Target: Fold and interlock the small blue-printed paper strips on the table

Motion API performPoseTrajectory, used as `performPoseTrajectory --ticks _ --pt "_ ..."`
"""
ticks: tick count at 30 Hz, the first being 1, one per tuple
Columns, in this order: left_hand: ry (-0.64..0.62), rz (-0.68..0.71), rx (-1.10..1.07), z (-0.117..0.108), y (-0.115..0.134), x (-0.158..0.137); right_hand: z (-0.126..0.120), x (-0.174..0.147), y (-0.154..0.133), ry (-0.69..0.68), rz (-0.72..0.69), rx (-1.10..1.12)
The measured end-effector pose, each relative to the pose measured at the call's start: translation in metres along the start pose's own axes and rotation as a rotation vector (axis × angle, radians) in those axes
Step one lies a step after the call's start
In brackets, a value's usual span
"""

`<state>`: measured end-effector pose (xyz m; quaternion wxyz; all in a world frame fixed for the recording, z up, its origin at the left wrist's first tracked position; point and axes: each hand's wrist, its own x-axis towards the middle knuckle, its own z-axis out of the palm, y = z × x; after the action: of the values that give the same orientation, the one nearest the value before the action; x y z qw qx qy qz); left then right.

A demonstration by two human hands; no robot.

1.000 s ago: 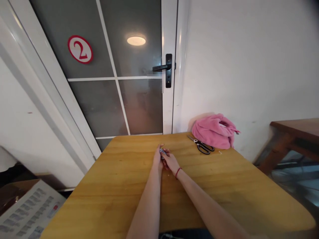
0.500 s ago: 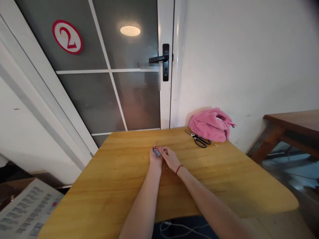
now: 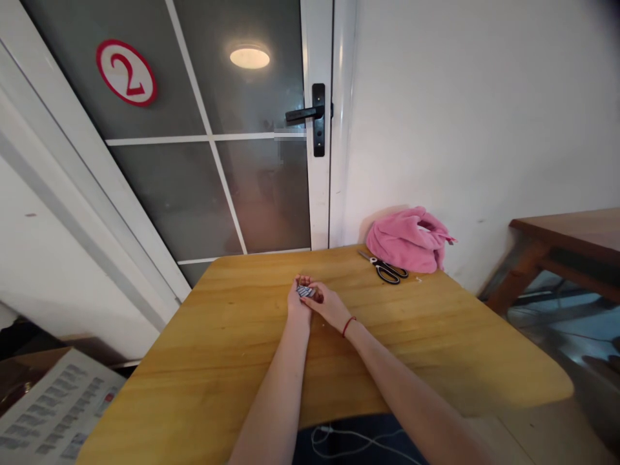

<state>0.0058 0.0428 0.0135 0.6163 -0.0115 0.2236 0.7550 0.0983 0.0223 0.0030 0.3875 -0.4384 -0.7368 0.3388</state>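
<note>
So, striped piece [image 3: 305,292] sits at left hand's [image 3: 295,299] palm, just below its curled fingertips, above the surface [image 3: 232,342]. Right hand [image 3: 328,305] has thumb and fingers clamped on the piece's right side, thumb along lower edge. Can't tell if left fingers grip or just support it. Scissors [image 3: 387,270] beside pink cloth bag [image 3: 407,240], well apart from hands.

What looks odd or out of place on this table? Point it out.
A small white scrap lies near the scissors and pink cloth, looking like stray litter, though too small to identify. Nothing else stands out.
</note>
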Motion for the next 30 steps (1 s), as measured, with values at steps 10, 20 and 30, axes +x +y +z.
performPoseTrajectory --ticks 10,20,30 --pt "-0.091 -0.103 -0.009 0.009 -0.002 -0.013 -0.007 0.000 -0.001 0.078 -0.002 -0.166" --pt "-0.046 -0.150 -0.038 0.004 -0.006 -0.008 -0.009 -0.001 -0.006 0.048 0.033 -0.306" --pt "-0.080 -0.188 0.102 0.003 -0.011 -0.007 -0.012 -0.003 -0.014 0.047 0.012 -0.505"
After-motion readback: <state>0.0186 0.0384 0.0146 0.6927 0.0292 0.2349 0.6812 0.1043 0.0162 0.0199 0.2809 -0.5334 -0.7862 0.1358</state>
